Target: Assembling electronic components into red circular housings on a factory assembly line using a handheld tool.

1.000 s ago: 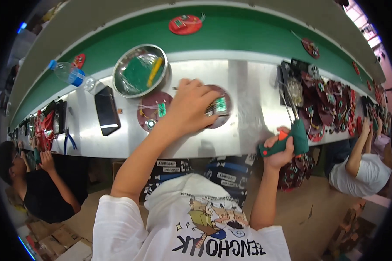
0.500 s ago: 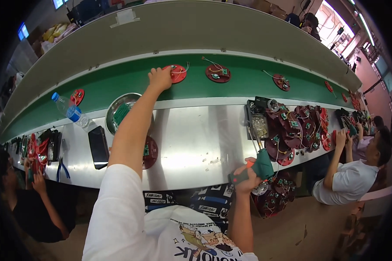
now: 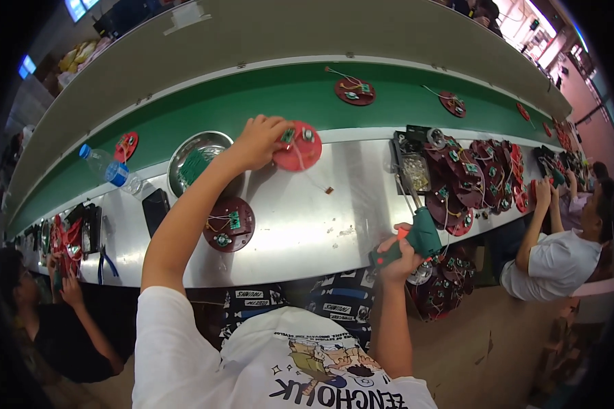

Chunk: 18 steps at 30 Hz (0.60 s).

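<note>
My left hand [image 3: 260, 142] grips the edge of a bright red round disc [image 3: 299, 155] that carries small circuit boards and wires, held over the far side of the metal bench. One wire with a small plug hangs from the disc. In my right hand [image 3: 400, 258], at the bench's front edge, is a green and black electric screwdriver [image 3: 423, 234], its long bit pointing away from me. A dark red disc [image 3: 229, 225] with a green board lies on the metal below my left forearm. Behind that forearm stands a steel bowl [image 3: 177, 178] of small green boards.
Piled dark red discs [image 3: 488, 174] cover the right of the bench, beside a black tray [image 3: 413, 174] of small metal parts. More discs sit on the green shelf [image 3: 252, 88]. A water bottle [image 3: 109, 167], phone [image 3: 155, 208] and pliers [image 3: 106, 262] stand left. Co-workers sit on both sides.
My left hand has lifted the bright red disc off the green shelf and brought it toward me over the metal. My right hand still holds the screwdriver. The view has shifted slightly.
</note>
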### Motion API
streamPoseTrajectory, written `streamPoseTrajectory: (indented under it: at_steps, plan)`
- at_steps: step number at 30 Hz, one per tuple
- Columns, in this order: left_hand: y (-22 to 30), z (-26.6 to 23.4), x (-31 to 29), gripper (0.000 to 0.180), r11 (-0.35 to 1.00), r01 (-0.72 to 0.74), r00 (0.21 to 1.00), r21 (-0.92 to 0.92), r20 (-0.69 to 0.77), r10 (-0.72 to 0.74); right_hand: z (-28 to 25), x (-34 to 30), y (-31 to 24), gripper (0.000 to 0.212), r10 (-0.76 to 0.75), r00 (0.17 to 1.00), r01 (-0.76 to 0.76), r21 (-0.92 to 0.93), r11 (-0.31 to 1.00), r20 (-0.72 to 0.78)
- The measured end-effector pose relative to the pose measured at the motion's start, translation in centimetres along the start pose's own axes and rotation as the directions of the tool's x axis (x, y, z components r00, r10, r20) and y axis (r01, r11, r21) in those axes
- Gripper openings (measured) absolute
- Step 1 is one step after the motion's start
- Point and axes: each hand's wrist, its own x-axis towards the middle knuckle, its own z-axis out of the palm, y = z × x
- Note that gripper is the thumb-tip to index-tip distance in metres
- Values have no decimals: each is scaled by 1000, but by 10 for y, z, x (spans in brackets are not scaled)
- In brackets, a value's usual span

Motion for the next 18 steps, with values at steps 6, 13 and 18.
streamPoseTrajectory:
  at_steps: [6, 13, 18]
  plan:
    - [-31, 0, 1, 61, 941, 186, 954, 283, -283, -104, 3, -2, 0, 37, 40, 999, -40, -12, 999, 9]
    - [91, -53, -99, 26, 979, 205, 873, 18, -455, -174, -1, -2, -3, 37, 18, 1000, -18, -34, 999, -17]
    - [124, -13, -191, 32, 904, 417, 834, 94, -436, -339, 6, -3, 0, 37, 14, 1000, -13, -39, 999, 21]
